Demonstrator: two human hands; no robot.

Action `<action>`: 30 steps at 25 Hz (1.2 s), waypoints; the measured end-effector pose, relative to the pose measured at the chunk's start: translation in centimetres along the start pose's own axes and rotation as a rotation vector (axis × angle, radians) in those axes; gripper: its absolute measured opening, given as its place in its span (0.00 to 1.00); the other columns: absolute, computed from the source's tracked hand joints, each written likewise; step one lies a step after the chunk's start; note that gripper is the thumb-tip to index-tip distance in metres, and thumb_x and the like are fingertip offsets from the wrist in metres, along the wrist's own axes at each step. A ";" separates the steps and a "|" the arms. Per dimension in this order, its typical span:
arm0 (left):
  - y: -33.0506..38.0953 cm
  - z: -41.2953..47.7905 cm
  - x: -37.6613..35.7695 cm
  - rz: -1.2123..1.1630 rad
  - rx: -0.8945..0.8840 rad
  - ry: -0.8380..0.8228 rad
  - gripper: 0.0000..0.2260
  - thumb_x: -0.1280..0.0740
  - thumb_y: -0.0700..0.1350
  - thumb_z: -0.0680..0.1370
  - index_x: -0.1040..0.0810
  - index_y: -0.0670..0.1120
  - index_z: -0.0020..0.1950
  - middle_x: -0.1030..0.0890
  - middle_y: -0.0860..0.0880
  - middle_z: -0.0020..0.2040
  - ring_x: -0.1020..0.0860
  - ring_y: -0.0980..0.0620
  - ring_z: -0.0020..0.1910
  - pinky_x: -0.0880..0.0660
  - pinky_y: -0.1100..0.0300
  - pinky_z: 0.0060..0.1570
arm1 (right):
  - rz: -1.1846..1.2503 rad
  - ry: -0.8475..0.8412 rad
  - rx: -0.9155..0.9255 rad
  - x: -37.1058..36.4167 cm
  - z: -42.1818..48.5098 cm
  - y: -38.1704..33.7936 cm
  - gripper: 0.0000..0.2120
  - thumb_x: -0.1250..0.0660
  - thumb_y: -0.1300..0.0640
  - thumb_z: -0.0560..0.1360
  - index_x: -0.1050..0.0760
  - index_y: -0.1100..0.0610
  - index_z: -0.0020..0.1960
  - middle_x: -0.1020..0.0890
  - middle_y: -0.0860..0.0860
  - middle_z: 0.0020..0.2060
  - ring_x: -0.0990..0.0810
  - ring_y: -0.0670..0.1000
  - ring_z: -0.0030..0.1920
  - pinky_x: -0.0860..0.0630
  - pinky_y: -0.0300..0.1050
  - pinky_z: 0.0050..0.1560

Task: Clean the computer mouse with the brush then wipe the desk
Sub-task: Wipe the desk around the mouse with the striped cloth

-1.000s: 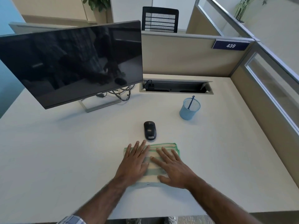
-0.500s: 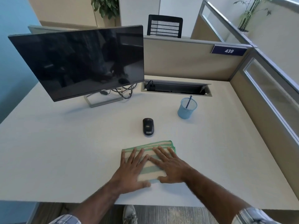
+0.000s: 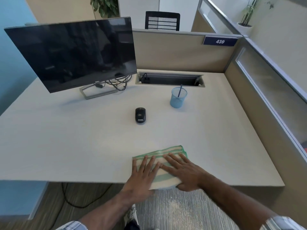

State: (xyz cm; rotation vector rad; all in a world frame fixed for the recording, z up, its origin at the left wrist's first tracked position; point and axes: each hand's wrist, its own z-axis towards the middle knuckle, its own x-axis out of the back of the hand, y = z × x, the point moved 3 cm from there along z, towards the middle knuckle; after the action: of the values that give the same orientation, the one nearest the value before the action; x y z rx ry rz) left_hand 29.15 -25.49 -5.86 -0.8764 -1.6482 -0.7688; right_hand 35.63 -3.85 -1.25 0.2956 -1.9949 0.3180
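Ok, left hand [image 3: 142,175] & right hand [image 3: 181,171] press flat, fingers straight, on cloth [image 3: 166,151]; best w/ even pressure, overlapping passes across desk [image 3: 83,138].

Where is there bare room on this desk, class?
Bare: white desk left of the black computer mouse; also right of the blue mesh cup. Crowded: near edge, where left hand and right hand press the green-striped cloth.

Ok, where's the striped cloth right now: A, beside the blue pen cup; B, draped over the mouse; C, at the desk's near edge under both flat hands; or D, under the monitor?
C: the left hand and right hand press flat on the cloth at the near edge of the desk, apart from the mouse.
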 end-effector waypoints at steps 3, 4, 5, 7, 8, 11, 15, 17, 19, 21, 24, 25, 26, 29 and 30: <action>5.3 0.6 0.3 -0.033 -0.052 0.026 0.45 0.37 0.58 0.82 0.68 0.45 0.82 0.72 0.40 0.80 0.69 0.32 0.78 0.65 0.25 0.72 | 0.020 -0.014 -0.049 -1.3 -4.8 0.5 0.50 0.35 0.51 0.74 0.70 0.39 0.79 0.66 0.51 0.81 0.70 0.53 0.79 0.67 0.60 0.78; 7.4 0.6 0.1 -0.068 -0.066 0.020 0.46 0.35 0.57 0.81 0.66 0.44 0.82 0.70 0.39 0.81 0.67 0.32 0.79 0.62 0.25 0.73 | 0.030 -0.020 -0.064 -1.9 -6.7 0.7 0.49 0.35 0.52 0.75 0.69 0.38 0.79 0.66 0.49 0.80 0.70 0.52 0.79 0.68 0.58 0.77; 9.7 0.5 -0.1 -0.093 -0.093 -0.011 0.46 0.33 0.58 0.80 0.62 0.43 0.83 0.65 0.38 0.82 0.63 0.31 0.80 0.55 0.25 0.74 | 0.035 -0.034 -0.080 -2.6 -8.8 1.0 0.47 0.36 0.53 0.76 0.67 0.38 0.80 0.66 0.47 0.80 0.70 0.50 0.79 0.69 0.55 0.77; 14.2 0.6 -0.3 -0.126 -0.173 -0.087 0.43 0.33 0.59 0.79 0.52 0.41 0.84 0.54 0.36 0.83 0.53 0.32 0.81 0.47 0.28 0.74 | 0.053 -0.067 -0.105 -3.5 -13.0 1.9 0.41 0.38 0.54 0.75 0.56 0.36 0.81 0.58 0.45 0.81 0.62 0.48 0.80 0.63 0.52 0.79; 16.2 0.7 0.0 -0.093 -0.257 -0.084 0.40 0.35 0.58 0.81 0.50 0.41 0.84 0.52 0.37 0.83 0.52 0.33 0.81 0.51 0.29 0.75 | 0.066 -0.082 -0.124 -3.4 -14.7 2.4 0.37 0.38 0.54 0.74 0.46 0.37 0.79 0.49 0.45 0.82 0.53 0.48 0.81 0.55 0.52 0.81; 18.4 1.9 2.4 -0.114 -0.327 0.034 0.34 0.41 0.52 0.84 0.52 0.42 0.84 0.51 0.40 0.84 0.56 0.38 0.83 0.65 0.36 0.76 | 0.017 -0.147 -0.231 -1.2 -16.9 4.1 0.21 0.39 0.55 0.70 0.24 0.44 0.62 0.20 0.43 0.64 0.21 0.49 0.65 0.27 0.47 0.67; 14.1 4.5 7.1 -0.269 -0.156 0.130 0.31 0.42 0.51 0.85 0.52 0.44 0.84 0.52 0.44 0.85 0.55 0.41 0.83 0.68 0.40 0.77 | 0.001 0.009 -0.328 4.6 -14.3 6.8 0.17 0.40 0.54 0.67 0.23 0.47 0.54 0.17 0.44 0.48 0.17 0.49 0.49 0.23 0.47 0.51; 10.6 5.8 9.4 -0.254 -0.076 0.215 0.31 0.43 0.52 0.85 0.51 0.44 0.84 0.53 0.44 0.85 0.54 0.40 0.83 0.64 0.39 0.78 | -0.030 0.134 -0.315 7.1 -11.8 8.0 0.18 0.39 0.55 0.66 0.22 0.45 0.55 0.17 0.44 0.46 0.18 0.49 0.48 0.23 0.48 0.52; 7.6 6.8 10.7 -0.223 -0.012 0.263 0.32 0.42 0.53 0.85 0.49 0.44 0.84 0.51 0.43 0.84 0.52 0.39 0.83 0.60 0.38 0.78 | -0.057 0.182 -0.297 8.4 -8.9 8.8 0.21 0.38 0.54 0.66 0.23 0.43 0.58 0.17 0.44 0.48 0.18 0.49 0.49 0.24 0.49 0.54; 6.2 7.6 10.5 -0.226 0.052 0.186 0.32 0.43 0.54 0.85 0.51 0.45 0.84 0.54 0.43 0.85 0.53 0.38 0.83 0.60 0.38 0.78 | -0.067 0.143 -0.293 7.9 -6.7 9.2 0.24 0.38 0.55 0.67 0.25 0.43 0.62 0.17 0.45 0.52 0.18 0.50 0.53 0.24 0.50 0.56; 7.0 7.8 8.0 -0.231 0.071 -0.004 0.32 0.45 0.56 0.86 0.56 0.46 0.84 0.59 0.44 0.84 0.58 0.38 0.83 0.62 0.37 0.78 | -0.033 0.070 -0.299 5.3 -5.8 8.7 0.26 0.36 0.57 0.70 0.26 0.43 0.67 0.18 0.46 0.60 0.19 0.52 0.60 0.24 0.50 0.59; 7.8 7.6 7.0 -0.251 0.066 -0.071 0.33 0.45 0.56 0.86 0.57 0.47 0.84 0.60 0.45 0.84 0.59 0.38 0.82 0.62 0.37 0.78 | -0.014 0.055 -0.302 4.2 -6.2 8.4 0.27 0.36 0.58 0.72 0.27 0.43 0.69 0.20 0.47 0.64 0.20 0.52 0.63 0.24 0.50 0.61; 8.8 7.3 5.9 -0.275 0.060 -0.127 0.33 0.45 0.56 0.86 0.59 0.48 0.84 0.62 0.45 0.84 0.61 0.38 0.82 0.63 0.37 0.77 | 0.008 0.043 -0.307 3.2 -6.9 8.1 0.28 0.36 0.59 0.73 0.28 0.43 0.71 0.23 0.48 0.68 0.23 0.52 0.66 0.25 0.50 0.63; 12.8 6.3 3.5 -0.279 0.023 -0.187 0.36 0.44 0.56 0.86 0.63 0.48 0.84 0.68 0.44 0.82 0.68 0.37 0.80 0.71 0.37 0.73 | 0.071 0.045 -0.333 0.5 -9.9 7.1 0.29 0.35 0.58 0.75 0.32 0.44 0.75 0.32 0.49 0.75 0.29 0.52 0.72 0.27 0.51 0.68; 14.1 6.1 3.1 -0.273 0.007 -0.186 0.36 0.44 0.56 0.86 0.64 0.48 0.84 0.70 0.43 0.81 0.70 0.37 0.79 0.74 0.38 0.71 | 0.100 0.051 -0.353 -0.2 -11.3 6.9 0.30 0.34 0.57 0.75 0.33 0.44 0.75 0.34 0.49 0.76 0.30 0.52 0.73 0.28 0.51 0.69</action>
State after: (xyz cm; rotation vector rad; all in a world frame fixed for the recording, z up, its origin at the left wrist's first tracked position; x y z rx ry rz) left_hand 37.65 -12.51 -3.41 -0.7442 -1.9610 -0.8878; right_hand 42.80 6.56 2.63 -0.0353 -1.9768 0.0319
